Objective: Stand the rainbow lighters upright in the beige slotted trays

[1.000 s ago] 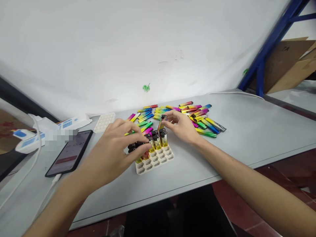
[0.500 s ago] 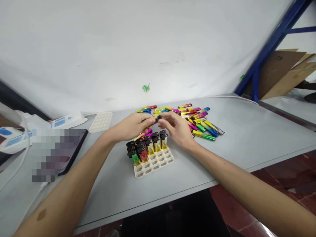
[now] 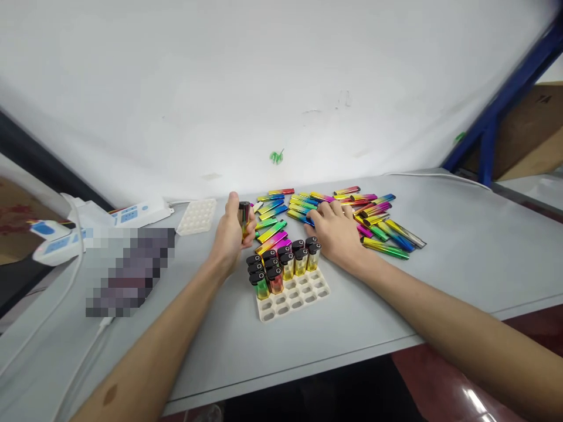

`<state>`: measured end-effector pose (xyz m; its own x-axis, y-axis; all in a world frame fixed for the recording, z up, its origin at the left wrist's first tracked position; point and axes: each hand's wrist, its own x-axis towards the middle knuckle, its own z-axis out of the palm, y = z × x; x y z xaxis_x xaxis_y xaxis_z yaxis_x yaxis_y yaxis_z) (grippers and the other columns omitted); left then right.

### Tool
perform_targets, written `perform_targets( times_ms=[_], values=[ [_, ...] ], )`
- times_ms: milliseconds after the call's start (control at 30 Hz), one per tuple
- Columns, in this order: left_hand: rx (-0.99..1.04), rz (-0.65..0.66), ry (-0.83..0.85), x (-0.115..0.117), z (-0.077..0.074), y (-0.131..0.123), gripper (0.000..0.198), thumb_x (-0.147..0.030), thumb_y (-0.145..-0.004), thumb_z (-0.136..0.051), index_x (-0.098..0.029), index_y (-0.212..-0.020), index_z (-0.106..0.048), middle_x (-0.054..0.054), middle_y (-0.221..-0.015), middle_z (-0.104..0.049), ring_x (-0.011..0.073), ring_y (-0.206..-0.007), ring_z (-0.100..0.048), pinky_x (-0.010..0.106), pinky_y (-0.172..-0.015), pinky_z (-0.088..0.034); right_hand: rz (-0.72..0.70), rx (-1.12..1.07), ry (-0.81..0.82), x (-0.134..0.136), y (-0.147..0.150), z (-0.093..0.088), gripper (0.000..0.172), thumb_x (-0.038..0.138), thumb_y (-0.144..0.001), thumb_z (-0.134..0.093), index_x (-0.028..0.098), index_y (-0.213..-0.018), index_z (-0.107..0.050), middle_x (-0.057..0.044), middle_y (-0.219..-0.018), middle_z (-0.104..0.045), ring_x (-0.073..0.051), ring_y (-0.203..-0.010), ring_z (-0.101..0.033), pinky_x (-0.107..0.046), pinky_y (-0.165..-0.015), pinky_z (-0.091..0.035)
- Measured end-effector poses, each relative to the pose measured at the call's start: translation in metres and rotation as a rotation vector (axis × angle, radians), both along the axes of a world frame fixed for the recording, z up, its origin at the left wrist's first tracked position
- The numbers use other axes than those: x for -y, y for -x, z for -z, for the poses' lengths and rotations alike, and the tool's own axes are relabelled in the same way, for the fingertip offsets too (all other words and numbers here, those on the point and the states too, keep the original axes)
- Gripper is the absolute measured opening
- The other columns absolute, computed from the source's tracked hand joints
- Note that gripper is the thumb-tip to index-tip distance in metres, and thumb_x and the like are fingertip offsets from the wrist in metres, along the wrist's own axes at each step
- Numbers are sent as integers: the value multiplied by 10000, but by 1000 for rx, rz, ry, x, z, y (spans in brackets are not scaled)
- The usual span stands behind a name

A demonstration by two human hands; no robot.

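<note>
Head view: grey tabletop [image 3: 211, 357] meets white wall [image 3: 220, 88]. At 11 o'clock from slotted tray [image 3: 290, 300], left hand [image 3: 227, 228] grips upright, shiny, black-topped lighter [image 3: 244, 212]. At 1 o'clock, right hand [image 3: 336, 231] covers metallic gradient sleeves [image 3: 303, 204]; grip cannot be determined.

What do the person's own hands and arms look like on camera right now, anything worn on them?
The left hand and right hand are ungloved, with no ring or watch visible, though some fingers are partly hidden. Both forearms are bare, with no sleeve in view. The left one carries a small oval mark.
</note>
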<state>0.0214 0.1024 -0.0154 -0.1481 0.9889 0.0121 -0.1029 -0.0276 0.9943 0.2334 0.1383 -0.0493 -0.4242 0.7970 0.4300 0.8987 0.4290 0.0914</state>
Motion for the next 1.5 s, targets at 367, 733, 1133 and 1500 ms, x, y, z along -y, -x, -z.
perform_targets(
  times_ms=[367,733,1133,1500],
  values=[
    [71,-21,3,6,-7,-10,202,-342,-856,-393,-220,-726,-486,-78,-418,-305,62,-309,-215,171,-336,-155,5,-70,81,5,-9,1,318,375,-955,-469,189,-1148,-640,-116,-1088,-672,-318,-1064,-488,-426,-862,-292],
    [79,-65,36,0,1,-2,308,-477,-899,-402,-215,-792,-522,-77,-432,-332,62,-301,-233,188,-329,-168,40,-105,75,6,-13,4,313,385,-938,-496,180,-1122,-644,-122,-1072,-685,-317,-1037,-497,-425,-858,-277],
    [-36,-113,-147,7,-6,-7,287,-520,-907,-437,-247,-925,-525,-54,-574,-430,80,-404,-372,193,-363,-291,65,-118,75,2,-15,5,282,401,-918,-509,177,-979,-669,-129,-1017,-680,-326,-1036,-498,-447,-879,-277],
    [-417,-59,-741,47,-60,-15,119,-303,-850,-665,-262,-961,-674,13,-1022,-645,165,-1010,-592,302,-841,-515,40,-172,118,-1,-16,3,281,416,-900,-522,178,-931,-667,-134,-1025,-663,-326,-1026,-481,-444,-860,-279]
  ],
)
